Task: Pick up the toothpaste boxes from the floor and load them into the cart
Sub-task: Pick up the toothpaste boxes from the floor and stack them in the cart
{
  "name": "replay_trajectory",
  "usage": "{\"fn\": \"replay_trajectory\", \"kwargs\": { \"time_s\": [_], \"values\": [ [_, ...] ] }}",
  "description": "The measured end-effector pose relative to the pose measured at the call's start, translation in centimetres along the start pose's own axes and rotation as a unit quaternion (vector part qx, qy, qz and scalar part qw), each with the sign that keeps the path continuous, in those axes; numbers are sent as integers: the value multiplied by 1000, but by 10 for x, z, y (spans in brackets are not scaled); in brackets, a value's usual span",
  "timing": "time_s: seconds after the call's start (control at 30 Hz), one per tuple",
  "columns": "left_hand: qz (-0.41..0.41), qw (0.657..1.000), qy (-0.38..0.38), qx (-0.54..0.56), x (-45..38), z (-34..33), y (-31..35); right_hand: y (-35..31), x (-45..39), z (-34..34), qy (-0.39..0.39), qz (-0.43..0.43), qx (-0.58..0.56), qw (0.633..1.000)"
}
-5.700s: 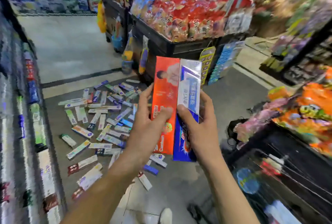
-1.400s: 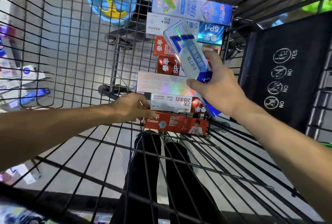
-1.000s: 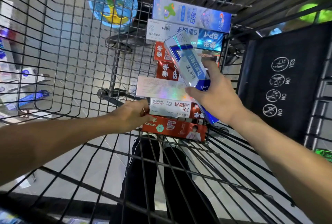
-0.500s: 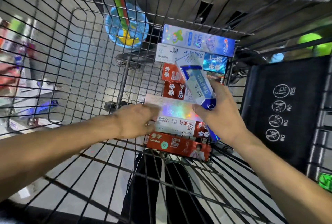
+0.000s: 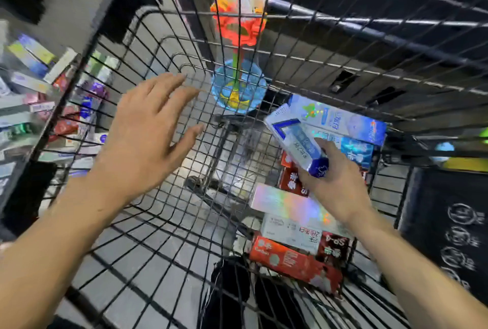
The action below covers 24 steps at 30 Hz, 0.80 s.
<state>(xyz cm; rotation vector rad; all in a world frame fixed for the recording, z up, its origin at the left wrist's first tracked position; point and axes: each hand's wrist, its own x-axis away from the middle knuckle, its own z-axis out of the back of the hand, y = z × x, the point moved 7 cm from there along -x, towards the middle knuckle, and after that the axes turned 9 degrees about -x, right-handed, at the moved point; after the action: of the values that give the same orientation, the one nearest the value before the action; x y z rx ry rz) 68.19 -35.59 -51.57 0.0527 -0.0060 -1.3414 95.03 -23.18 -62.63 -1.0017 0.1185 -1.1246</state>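
Right hand (image 5: 335, 183) grips my shiny blue-and-white toothpaste box (image 5: 297, 144). Its long side tilts up, pointing far and left, over the flat boxes (image 5: 287, 204) lined along the right of the black wire cart (image 5: 184, 210). Left hand (image 5: 148, 138) is spread wide, holding nothing. More boxes on the floor (image 5: 34, 85) lie past the left wall.

Toothpaste boxes (image 5: 295, 260) are lying stacked in a row along the right side of the cart (image 5: 163, 212). The right hand (image 5: 335, 186) is holding another box (image 5: 295, 141) tilted above that row. The left hand (image 5: 148, 133) is hovering over the cart's left half. More boxes (image 5: 29, 85) are lying outside, left of the cart.
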Motion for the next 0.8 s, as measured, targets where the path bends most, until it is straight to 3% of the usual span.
{"fn": "replay_trajectory", "kwargs": {
  "time_s": [0.27,0.57,0.8],
  "values": [
    [111,993,36,14,7,-6,-41,-27,-62,-2,-2,19,142,990],
    [86,996,-6,8,5,-24,-30,7,-102,21,62,-5,307,950],
    [19,998,-59,-22,0,-38,3,14,-92,19,130,-26,286,949]
  ]
}}
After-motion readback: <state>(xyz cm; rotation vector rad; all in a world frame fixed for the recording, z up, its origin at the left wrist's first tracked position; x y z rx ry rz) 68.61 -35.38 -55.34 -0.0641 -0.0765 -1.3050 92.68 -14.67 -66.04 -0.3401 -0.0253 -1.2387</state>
